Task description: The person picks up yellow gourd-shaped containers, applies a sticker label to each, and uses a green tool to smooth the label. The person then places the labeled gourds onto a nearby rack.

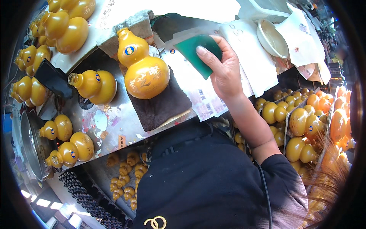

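Green sheet (199, 52): a flat, dark green piece with a rounded edge was held above the surface (114, 122), over the white printed papers (244, 53), to the right of the big gourd bottle.
Far left: a metal bowl (30, 147) was seen at the surface's edge, with small yellow gourd bottles (70, 147) lying just beside it.
Upper left: more yellow gourd bottles (66, 24) were crowded together, and a dark flat device (53, 80) lay near them.
Centre: a large yellow gourd bottle (143, 65) was laid on a dark brown cloth (160, 105), neck pointing away.
Right hand (225, 70): it was closed on the green sheet, thumb on top and fingers curled under.
Left hand: it was not seen anywhere.
Far right: a white bowl (271, 38) was set on the papers, and trays of yellow gourd bottles (305, 122) were stacked below.
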A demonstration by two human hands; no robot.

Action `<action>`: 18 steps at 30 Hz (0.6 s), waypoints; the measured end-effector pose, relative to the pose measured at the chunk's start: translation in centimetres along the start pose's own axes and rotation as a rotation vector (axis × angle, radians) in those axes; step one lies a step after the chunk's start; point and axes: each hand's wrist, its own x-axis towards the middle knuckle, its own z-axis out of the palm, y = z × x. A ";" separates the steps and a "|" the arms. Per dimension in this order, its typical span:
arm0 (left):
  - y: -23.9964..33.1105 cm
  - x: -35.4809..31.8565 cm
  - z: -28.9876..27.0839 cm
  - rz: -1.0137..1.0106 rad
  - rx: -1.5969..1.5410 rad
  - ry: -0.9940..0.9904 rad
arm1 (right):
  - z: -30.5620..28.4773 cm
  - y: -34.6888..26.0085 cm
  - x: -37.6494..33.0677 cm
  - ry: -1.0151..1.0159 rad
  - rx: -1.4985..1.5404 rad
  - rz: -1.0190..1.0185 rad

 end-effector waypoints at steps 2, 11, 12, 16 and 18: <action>0.1 -0.4 0.4 0.000 0.011 -0.021 | -0.1 0.3 -0.5 0.003 0.011 0.017; -0.4 -0.5 -0.6 0.014 0.069 -0.063 | 0.4 0.6 -0.3 -0.017 0.015 0.016; -0.4 -0.5 -0.6 0.014 0.075 -0.071 | 0.4 0.7 -0.4 -0.018 0.010 0.018; -0.4 -0.7 -1.3 0.019 0.099 -0.091 | 0.0 0.8 -0.4 -0.011 -0.010 0.028; -0.3 -0.8 -1.2 0.019 0.105 -0.100 | 0.2 0.9 -0.5 0.003 0.037 0.036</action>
